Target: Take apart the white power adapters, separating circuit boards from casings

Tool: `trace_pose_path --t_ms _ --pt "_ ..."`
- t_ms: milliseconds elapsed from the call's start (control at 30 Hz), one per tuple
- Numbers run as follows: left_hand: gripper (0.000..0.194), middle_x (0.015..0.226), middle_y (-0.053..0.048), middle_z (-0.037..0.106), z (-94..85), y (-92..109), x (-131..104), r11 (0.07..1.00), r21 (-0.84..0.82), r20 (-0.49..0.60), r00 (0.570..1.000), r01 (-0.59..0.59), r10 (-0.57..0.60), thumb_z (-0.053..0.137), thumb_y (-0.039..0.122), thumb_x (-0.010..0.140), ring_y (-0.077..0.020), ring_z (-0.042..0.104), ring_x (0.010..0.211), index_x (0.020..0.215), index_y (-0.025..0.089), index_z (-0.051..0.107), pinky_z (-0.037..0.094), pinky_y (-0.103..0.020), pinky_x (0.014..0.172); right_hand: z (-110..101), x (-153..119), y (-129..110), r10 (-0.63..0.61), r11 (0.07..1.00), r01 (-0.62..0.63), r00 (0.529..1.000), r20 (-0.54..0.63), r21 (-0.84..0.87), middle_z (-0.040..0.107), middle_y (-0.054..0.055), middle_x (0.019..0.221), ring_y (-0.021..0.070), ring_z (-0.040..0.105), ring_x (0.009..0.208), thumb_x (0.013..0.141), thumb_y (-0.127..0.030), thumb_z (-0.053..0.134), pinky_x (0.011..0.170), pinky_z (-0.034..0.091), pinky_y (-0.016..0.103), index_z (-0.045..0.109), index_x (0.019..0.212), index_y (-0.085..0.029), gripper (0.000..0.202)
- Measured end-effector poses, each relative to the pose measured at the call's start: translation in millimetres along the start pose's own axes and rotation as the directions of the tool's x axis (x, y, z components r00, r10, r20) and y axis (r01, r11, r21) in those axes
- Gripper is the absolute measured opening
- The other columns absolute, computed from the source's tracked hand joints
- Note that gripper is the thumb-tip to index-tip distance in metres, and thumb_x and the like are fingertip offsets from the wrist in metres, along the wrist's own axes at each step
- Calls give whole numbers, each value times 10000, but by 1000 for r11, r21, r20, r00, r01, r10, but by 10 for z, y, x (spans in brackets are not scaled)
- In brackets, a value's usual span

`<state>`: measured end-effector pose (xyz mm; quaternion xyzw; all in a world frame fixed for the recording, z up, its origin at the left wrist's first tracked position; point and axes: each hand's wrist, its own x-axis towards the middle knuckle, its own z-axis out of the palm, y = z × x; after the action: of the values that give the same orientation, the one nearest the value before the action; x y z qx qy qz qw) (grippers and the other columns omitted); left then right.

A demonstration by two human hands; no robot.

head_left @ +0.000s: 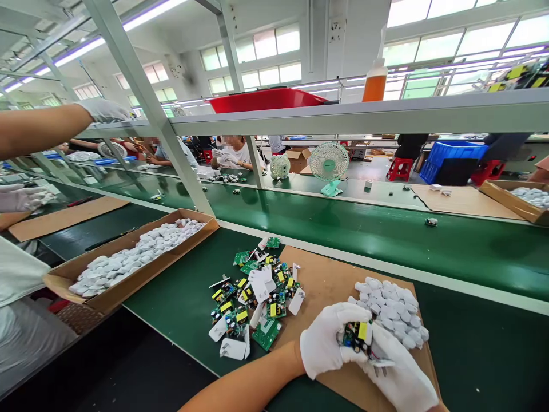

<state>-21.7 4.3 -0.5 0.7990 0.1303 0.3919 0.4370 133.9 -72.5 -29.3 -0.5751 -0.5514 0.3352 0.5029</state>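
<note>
My left hand [328, 340], in a white glove, is closed around a small circuit board [358, 335] with a yellow transformer. My right hand [401, 366], also gloved, grips the white plug cover [381, 361] with metal prongs joined to that board. Both hands meet above a brown cardboard sheet [326, 274]. Just behind them on the sheet lies a pile of small white lumps [390, 309]. Left of my hands, a heap of green circuit boards [266, 335] with white plug covers [234, 348] rests on the green table and the sheet's edge.
A long cardboard box [171, 260] of white lumps stands at the left, beside another person's gloved hand [26, 199]. Beyond my table runs a green conveyor [369, 229], with a fan [329, 163] behind it. A metal shelf [386, 119] crosses above.
</note>
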Motion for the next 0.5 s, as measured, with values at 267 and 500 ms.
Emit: trace_pose_path --t_ms 267,500 --pt "587 1181 -116 604 -46 -5 10 992 116 55 998 -41 35 787 367 639 -267 541 1147 1154 231 543 404 -415 1019 91 50 -103 369 761 -404 913 174 508 719 83 1085 272 681 976 680 -620 671 853 551 405 697 975 -232 489" --pt "514 1268 -154 505 -71 13 1 978 -199 -113 990 63 -86 722 262 692 -286 548 1125 1141 190 482 421 -452 966 -238 194 -405 246 872 -201 968 -44 447 681 49 847 210 664 784 740 -553 646 528 529 267 595 1132 -263 490"
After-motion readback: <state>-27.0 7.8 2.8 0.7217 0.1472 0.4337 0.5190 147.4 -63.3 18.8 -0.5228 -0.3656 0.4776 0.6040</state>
